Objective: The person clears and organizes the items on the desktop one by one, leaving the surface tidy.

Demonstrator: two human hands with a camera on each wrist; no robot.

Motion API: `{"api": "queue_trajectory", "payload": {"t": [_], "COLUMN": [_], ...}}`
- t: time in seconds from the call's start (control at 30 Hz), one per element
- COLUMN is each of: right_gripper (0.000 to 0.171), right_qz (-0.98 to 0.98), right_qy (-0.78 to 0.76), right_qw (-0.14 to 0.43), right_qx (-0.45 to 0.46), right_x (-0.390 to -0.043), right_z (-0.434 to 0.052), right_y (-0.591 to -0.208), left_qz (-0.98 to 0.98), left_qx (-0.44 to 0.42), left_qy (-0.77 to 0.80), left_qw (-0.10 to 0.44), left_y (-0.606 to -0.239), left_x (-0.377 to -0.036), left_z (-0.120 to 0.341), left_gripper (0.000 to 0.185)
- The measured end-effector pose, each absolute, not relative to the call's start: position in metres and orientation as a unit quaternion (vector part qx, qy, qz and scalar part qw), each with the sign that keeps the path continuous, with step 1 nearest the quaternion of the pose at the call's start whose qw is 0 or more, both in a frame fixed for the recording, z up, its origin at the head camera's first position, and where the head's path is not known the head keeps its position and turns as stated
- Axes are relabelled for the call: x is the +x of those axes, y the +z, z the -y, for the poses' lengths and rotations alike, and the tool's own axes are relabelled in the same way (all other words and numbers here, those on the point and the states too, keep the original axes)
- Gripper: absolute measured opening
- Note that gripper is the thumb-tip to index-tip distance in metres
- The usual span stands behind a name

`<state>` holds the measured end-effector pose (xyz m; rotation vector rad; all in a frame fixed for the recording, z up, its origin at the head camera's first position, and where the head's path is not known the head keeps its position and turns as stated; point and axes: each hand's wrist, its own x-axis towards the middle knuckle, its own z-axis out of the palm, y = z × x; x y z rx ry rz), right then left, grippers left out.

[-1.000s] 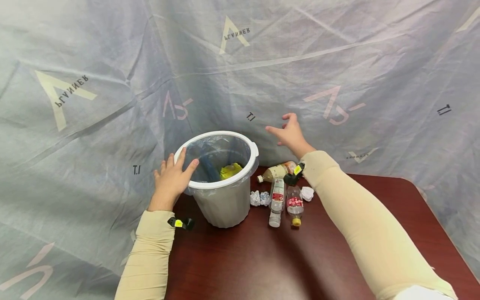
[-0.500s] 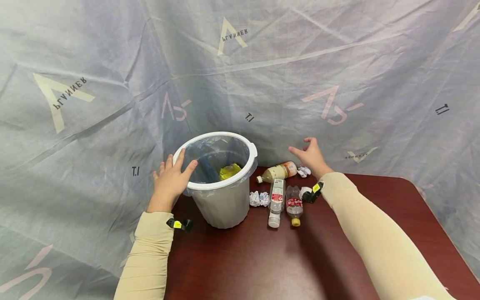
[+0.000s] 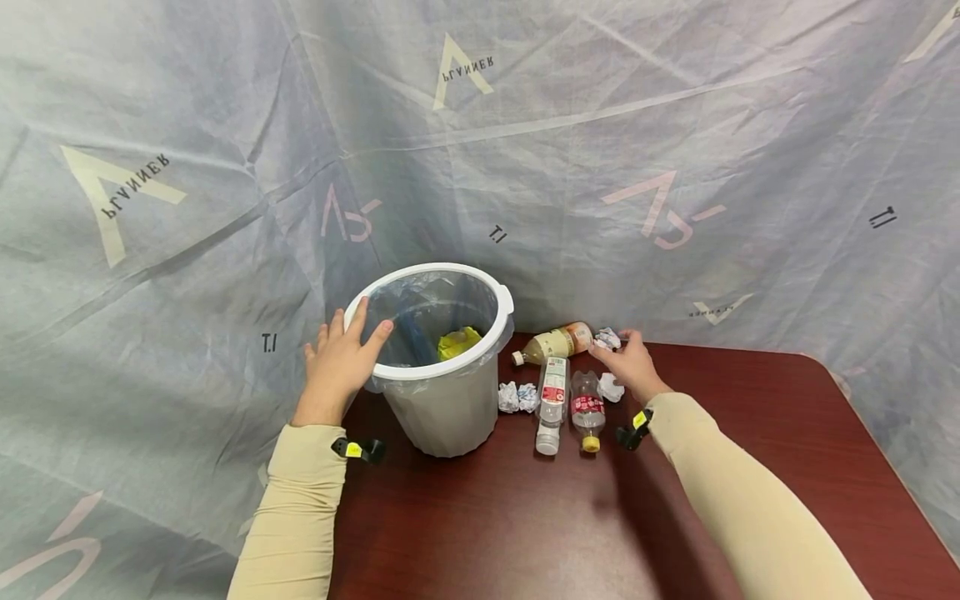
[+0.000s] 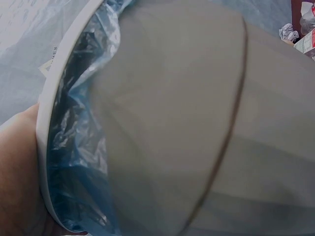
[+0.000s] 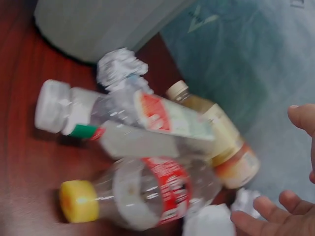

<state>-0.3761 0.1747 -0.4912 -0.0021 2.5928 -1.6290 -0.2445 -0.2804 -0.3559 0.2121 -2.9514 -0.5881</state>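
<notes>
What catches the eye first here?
The white plastic bin lined with a blue bag, on the dark red table, with the left hand gripping its rim. Right of it lie empty plastic bottles and crumpled paper balls, where the open right hand reaches.

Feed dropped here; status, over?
Left hand grips bin rim. Right hand open, reaching paper ball. Bottles alongside, nothing blocking.
</notes>
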Motion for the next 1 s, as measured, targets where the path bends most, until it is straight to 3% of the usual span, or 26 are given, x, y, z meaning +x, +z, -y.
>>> {"api": "queue_trajectory", "payload": {"t": [0.4, 0.83, 1.0], "right_gripper": [0.088, 0.089, 0.081], "right_qz": [-0.843, -0.840, -0.829], "right_qy": [-0.526, -0.521, -0.537], "right_qw": [0.099, 0.140, 0.144], "right_qx": [0.050, 0.065, 0.062], "right_x": [-0.358, -0.345, -0.344], "right_z": [-0.168, -0.162, -0.159], "right_y": [-0.536, -0.557, -0.563], "left_qz": [0.977, 0.976, 0.977], "left_qx": [0.070, 0.068, 0.068], "left_qy": [-0.192, -0.194, -0.194], "left_qw": [0.063, 0.065, 0.064], "left_y": [-0.355, -0.355, -0.355], "left_x": [-0.244, -0.244, -0.243], "left_z": [0.280, 0.279, 0.279], "left_gripper": [0.088, 0.089, 0.089]}}
